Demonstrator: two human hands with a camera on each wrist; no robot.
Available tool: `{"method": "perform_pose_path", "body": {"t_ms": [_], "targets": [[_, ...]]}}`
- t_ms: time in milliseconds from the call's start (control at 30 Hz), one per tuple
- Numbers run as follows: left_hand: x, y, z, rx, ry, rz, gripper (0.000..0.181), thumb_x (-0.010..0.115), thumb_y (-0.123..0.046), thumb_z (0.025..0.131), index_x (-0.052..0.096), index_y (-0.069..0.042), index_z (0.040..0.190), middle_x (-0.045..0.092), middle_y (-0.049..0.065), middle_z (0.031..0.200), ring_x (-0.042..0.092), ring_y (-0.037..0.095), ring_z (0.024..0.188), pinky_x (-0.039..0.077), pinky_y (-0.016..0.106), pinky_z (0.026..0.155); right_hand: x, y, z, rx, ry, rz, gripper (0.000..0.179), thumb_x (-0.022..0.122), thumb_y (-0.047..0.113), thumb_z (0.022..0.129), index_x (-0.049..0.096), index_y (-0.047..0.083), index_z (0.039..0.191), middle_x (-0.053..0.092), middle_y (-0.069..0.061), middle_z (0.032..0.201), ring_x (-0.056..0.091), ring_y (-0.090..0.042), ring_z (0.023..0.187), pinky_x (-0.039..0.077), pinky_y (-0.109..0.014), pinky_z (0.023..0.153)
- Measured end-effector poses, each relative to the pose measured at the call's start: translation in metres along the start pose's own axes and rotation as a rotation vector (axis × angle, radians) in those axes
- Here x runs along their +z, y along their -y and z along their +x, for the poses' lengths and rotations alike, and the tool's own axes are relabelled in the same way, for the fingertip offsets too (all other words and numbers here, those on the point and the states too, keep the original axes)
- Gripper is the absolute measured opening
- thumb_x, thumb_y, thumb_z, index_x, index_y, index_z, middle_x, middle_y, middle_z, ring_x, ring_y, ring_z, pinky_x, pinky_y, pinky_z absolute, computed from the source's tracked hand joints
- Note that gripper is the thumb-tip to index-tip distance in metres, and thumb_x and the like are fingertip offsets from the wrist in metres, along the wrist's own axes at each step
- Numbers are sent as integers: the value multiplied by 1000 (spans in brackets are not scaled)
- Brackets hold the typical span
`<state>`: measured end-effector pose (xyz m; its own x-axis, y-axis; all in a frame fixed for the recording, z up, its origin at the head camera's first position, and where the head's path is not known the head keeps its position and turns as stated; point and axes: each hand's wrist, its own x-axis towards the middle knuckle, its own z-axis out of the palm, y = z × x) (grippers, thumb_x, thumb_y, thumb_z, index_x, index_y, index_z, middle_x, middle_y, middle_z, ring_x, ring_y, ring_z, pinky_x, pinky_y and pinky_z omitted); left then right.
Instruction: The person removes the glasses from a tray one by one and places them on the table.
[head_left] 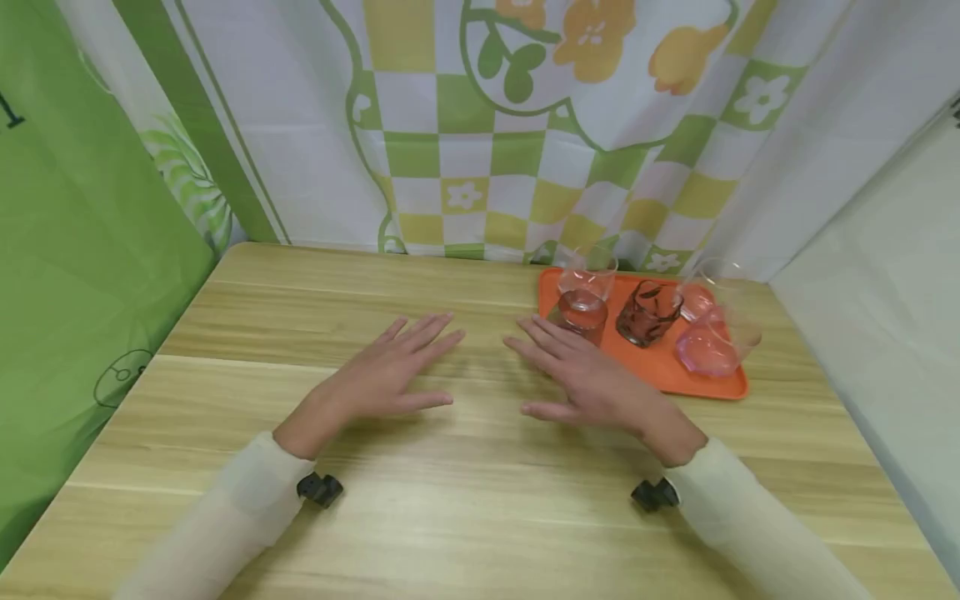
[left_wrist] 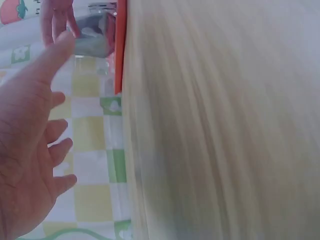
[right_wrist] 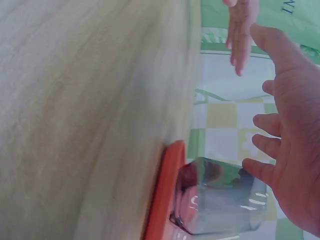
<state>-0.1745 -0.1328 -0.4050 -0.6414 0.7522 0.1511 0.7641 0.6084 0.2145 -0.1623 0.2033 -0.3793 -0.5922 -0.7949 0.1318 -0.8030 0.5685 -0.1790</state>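
The left hand (head_left: pixel 393 375), its fingers spread apart and gripping nothing, is over the middle of the pale wood-grain table (head_left: pixel 465 517), while the right hand (head_left: pixel 588 379), likewise spread and gripping nothing, is at the left edge of a rectangular orange tray (head_left: pixel 633 358), near a smoky see-through glass (head_left: pixel 583 317); whether it touches that glass I cannot tell. The tray lies towards the table's far right corner, with a dark faceted glass (head_left: pixel 647 317) mid-tray and a clear pink-based glass (head_left: pixel 708 350) by its near right corner.

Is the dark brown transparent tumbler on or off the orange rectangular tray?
On: in the head view, the tumbler sits inside the rim of the tray, orange visible beside it.
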Motion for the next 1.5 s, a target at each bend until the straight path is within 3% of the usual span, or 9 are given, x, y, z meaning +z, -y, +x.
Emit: {"method": "perform_pose_path", "body": {"t_ms": [267, 500, 800, 1000, 1167, 1400, 1500], "targets": [[5, -13, 19, -23, -32, -2, 76, 62, -47, 102, 32, -11, 163, 24, 17, 167, 24, 33, 152, 21, 61, 119, -18, -1, -16, 11, -96, 56, 81, 70, 41, 98, 28, 20, 164, 23, -8, 168, 32, -33, 148, 36, -60, 111], [10, -26, 36, -34, -62, 4, 75, 61, -47, 103, 33, -10, 162, 27, 16, 166, 25, 34, 152, 22, 60, 119, -32, -7, -30, 52, -237, -16, 76, 74, 33, 96, 38, 16, 160, 42, -9, 159, 51, -34, 134, 48, -58, 98], [16, -41, 61, -63, -51, -37, 81, 60, -49, 103, 25, -9, 164, 23, 17, 167, 24, 35, 152, 22, 55, 121, -54, -26, -54, 73, -383, -12, 60, 71, 27, 98, 51, 8, 151, 56, -15, 145, 59, -32, 118, 47, -52, 93], [22, -44, 74, -94, -21, -70, 82, 60, -49, 102, 25, -8, 164, 23, 17, 167, 22, 35, 153, 20, 54, 121, -61, -40, -74, 147, -442, -19, 52, 73, 17, 97, 57, 6, 145, 59, -16, 140, 57, -37, 123, 43, -53, 100], [29, -45, 82, -120, 24, -81, 83, 60, -50, 102, 22, -10, 165, 22, 16, 168, 20, 33, 153, 18, 51, 122, -61, -51, -92, 248, -487, 6, 36, 63, 10, 102, 62, 2, 138, 61, -19, 137, 53, -43, 128, 38, -49, 110], [36, -48, 93, -145, 50, -68, 86, 60, -52, 101, 22, -8, 164, 20, 15, 168, 19, 31, 154, 19, 50, 122, -62, -74, -116, 349, -567, 24, 32, 52, 4, 106, 63, 0, 136, 63, -23, 131, 53, -46, 123, 32, -33, 114], [39, -49, 99, -151, 67, -73, 88, 59, -53, 101, 19, -8, 165, 17, 14, 169, 16, 30, 155, 17, 49, 123, -62, -85, -126, 417, -587, 23, 31, 50, 4, 106, 63, -4, 133, 62, -27, 129, 53, -49, 119, 36, -47, 112]]}}
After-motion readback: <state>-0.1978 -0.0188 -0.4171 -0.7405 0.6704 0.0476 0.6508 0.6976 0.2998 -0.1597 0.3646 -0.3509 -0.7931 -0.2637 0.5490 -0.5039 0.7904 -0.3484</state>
